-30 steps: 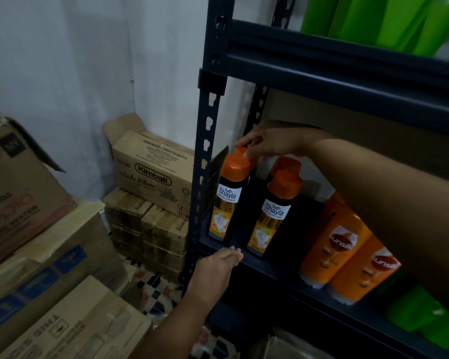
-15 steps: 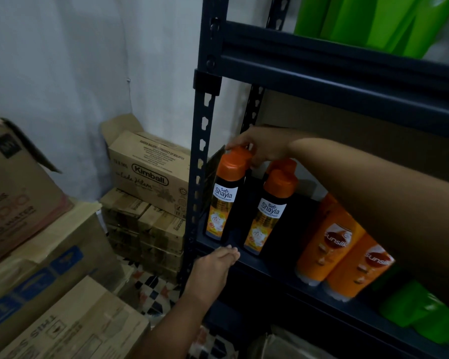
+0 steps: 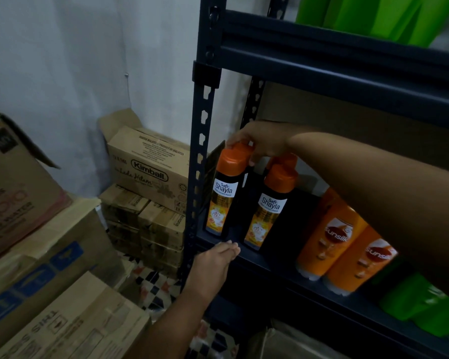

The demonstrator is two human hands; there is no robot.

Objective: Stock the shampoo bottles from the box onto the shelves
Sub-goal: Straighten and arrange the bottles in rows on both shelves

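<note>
A shop's stockroom is showing here. A dark slotted steel rack (image 3: pixel 202 151) is standing on the right against a bare white wall (image 3: pixel 75 60), its shelf carrying rows of identical shampoo bottles (image 3: pixel 272 206). Sealed and opened shipping cartons (image 3: pixel 151 167) are sitting stacked on the left, on a patterned tile floor (image 3: pixel 156 286).
</note>
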